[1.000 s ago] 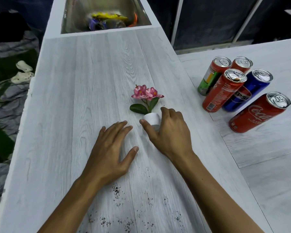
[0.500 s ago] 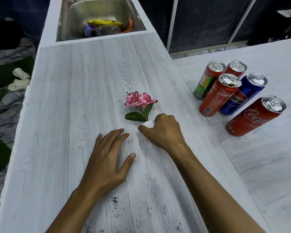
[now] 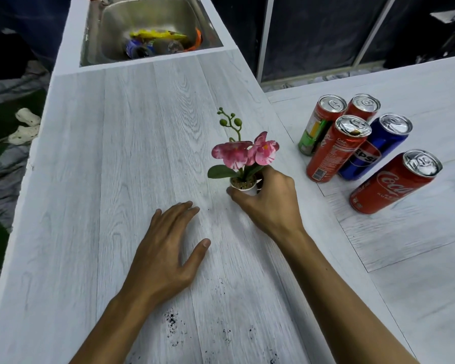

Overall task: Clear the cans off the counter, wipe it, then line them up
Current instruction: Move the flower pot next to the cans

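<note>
Several drink cans stand grouped on the adjoining white table at the right: a red Coca-Cola can (image 3: pixel 394 182) nearest, a blue Pepsi can (image 3: pixel 373 148), a red Coke can (image 3: pixel 336 151), a red-and-green can (image 3: pixel 318 127) and a red can (image 3: pixel 363 106) behind. My right hand (image 3: pixel 268 203) grips the small white pot (image 3: pixel 243 189) of a pink artificial orchid (image 3: pixel 244 151), held upright on the white wood-grain counter (image 3: pixel 116 166). My left hand (image 3: pixel 166 253) rests flat on the counter, fingers spread, holding nothing.
Dark crumbs (image 3: pixel 174 320) are scattered on the counter near my forearms. A steel sink (image 3: pixel 105 40) with colourful items inside lies at the far end. The counter's left edge drops to a floor with cloths and white shoes (image 3: pixel 26 124).
My right hand has raised the flower pot from lying on its side to upright and shifted it slightly right. My left hand has stayed flat on the counter.
</note>
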Tool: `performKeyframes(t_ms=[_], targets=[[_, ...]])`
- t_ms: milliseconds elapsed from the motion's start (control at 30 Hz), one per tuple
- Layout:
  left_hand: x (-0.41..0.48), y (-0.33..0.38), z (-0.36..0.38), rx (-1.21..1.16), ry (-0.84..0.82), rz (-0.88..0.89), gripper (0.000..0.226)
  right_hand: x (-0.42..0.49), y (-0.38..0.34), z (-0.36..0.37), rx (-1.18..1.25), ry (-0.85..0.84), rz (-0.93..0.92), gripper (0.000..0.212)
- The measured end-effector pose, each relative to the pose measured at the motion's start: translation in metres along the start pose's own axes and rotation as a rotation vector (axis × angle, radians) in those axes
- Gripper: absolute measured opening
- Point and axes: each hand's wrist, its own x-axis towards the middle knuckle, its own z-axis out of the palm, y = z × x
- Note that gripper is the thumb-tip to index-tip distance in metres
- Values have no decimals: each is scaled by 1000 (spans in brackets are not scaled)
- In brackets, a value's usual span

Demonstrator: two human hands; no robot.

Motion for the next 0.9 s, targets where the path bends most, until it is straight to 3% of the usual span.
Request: performKeyframes(t_ms=[300, 900], targets=[[14, 14, 5, -32, 1, 10, 65, 37, 15, -11, -44, 127, -60, 38], [33, 25, 11, -39, -11, 8, 66, 60, 42, -16, -46, 149, -9, 32]])
